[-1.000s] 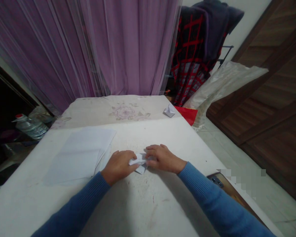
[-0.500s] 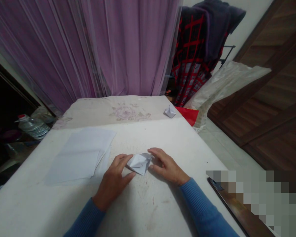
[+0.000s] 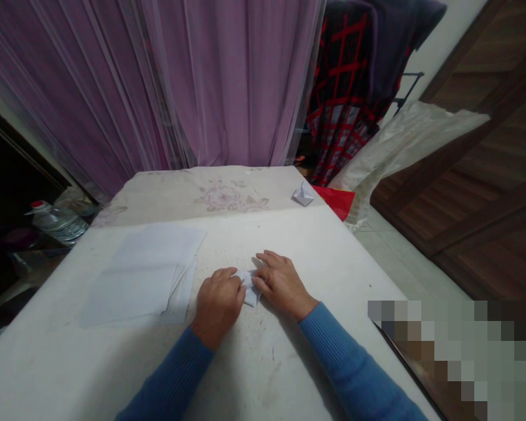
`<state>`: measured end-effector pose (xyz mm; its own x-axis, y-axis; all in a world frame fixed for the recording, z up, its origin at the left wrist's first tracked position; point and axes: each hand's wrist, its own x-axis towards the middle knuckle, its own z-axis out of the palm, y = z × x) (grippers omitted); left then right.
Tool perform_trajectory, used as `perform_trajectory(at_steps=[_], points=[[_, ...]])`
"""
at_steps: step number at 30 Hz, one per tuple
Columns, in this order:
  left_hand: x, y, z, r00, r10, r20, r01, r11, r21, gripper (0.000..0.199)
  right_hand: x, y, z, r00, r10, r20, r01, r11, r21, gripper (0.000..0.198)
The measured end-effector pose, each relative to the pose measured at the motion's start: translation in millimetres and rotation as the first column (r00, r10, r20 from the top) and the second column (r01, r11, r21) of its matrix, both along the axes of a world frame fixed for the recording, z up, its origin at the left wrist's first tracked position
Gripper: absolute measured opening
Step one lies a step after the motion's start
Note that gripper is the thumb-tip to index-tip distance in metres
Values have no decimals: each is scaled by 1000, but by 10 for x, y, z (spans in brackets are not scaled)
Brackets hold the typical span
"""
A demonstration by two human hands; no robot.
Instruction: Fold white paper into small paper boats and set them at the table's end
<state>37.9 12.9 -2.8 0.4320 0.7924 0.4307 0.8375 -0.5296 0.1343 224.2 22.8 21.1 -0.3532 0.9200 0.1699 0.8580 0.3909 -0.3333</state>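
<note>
A small piece of folded white paper (image 3: 251,298) lies on the white table between my hands, partly covered by their fingers. My left hand (image 3: 218,301) is closed at its left side, thumb and curled fingers gripping the paper's edge. From the other side, my right hand (image 3: 284,285) pinches the upper right part with thumb and forefinger, its other fingers stretched out above the table. Left of my hands is a stack of white paper sheets (image 3: 140,280). Another folded paper piece (image 3: 303,195) stands near the table's far right corner.
The table (image 3: 315,362) has a flowered cloth (image 3: 166,196) across its far end. Behind it hangs a purple curtain (image 3: 232,82). A red bag (image 3: 338,202) is beside the right edge, and a large clear bottle (image 3: 59,222) stands beyond the left edge.
Both hands have moved inward over the folded paper. My left fingers have curled onto it, and my right thumb and forefinger have come down on its top, hiding more of it.
</note>
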Motion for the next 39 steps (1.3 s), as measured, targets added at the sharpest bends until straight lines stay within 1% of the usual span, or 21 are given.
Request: perform_trajectory(at_steps=[2, 4, 6, 7, 10, 12, 15, 20, 23, 26, 29, 34, 37, 39], points=[[27, 24, 26, 999, 25, -39, -27, 999, -45, 12, -24, 10, -5, 999, -34, -22, 34, 999, 28, 18], [69, 61, 101, 989, 72, -131, -94, 981, -170, 14, -19, 11, -35, 997, -43, -63, 46, 998, 37, 17], [114, 114, 208, 964, 100, -246, -177, 932, -315, 19, 11, 6, -88, 989, -64, -132, 66, 998, 15, 20], [134, 143, 263, 953, 103, -284, -207, 907, -367, 20, 32, 1, -119, 981, -82, -178, 83, 997, -2, 25], [176, 232, 391, 944, 94, -317, -233, 869, -437, 22, 87, -17, -210, 942, -133, -307, 123, 991, -52, 38], [192, 276, 429, 939, 96, -330, -248, 854, -457, 21, 98, -32, -253, 924, -147, -353, 131, 989, -68, 40], [204, 308, 437, 931, 89, -355, -260, 843, -470, 21, 81, -55, -279, 909, -163, -384, 141, 986, -83, 40], [201, 288, 450, 927, 63, -370, -243, 851, -465, 23, 46, -79, -264, 893, -201, -403, 166, 979, -120, 37], [216, 267, 474, 915, 61, -398, -257, 851, -459, 28, 36, -84, -252, 897, -206, -392, 168, 977, -127, 38], [242, 274, 484, 909, 75, -409, -273, 850, -450, 27, 31, -84, -249, 896, -199, -397, 164, 979, -121, 37], [264, 334, 470, 912, 81, -403, -284, 833, -475, 26, 27, -75, -254, 897, -194, -398, 158, 980, -122, 38], [304, 469, 451, 917, 77, -392, -293, 797, -528, 31, 24, -54, -265, 895, -213, -392, 173, 976, -135, 38], [279, 466, 500, 926, 70, -370, -275, 796, -538, 29, 44, -59, -257, 884, -208, -419, 162, 976, -144, 35], [197, 422, 544, 948, 68, -310, -235, 808, -541, 32, 75, -74, -236, 871, -211, -444, 153, 975, -163, 33]])
